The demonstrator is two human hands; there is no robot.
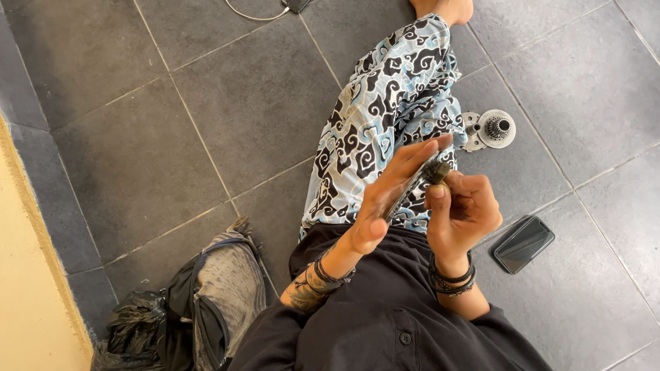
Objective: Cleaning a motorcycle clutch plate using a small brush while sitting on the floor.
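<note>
I sit on a dark tiled floor (pixel 172 137) with my leg in blue, black and white patterned trousers (pixel 385 110) stretched out. My left hand (pixel 392 196) is held flat with fingers straight, pressing along a thin dark flat piece that runs under the palm. My right hand (pixel 464 209) is curled shut around a small dark round part (pixel 438 172) at the end of that piece, thumb up beside it. Both wrists carry dark bands. Much of the held piece is hidden between my hands.
A metal wheel hub (pixel 489 129) with a toothed cog lies on the floor just beyond my hands. A dark phone (pixel 524 243) lies to the right. A grey bag (pixel 223 288) and black plastic bag (pixel 134 330) sit at lower left by a yellow wall (pixel 27 288). A white cable (pixel 254 15) runs at the top.
</note>
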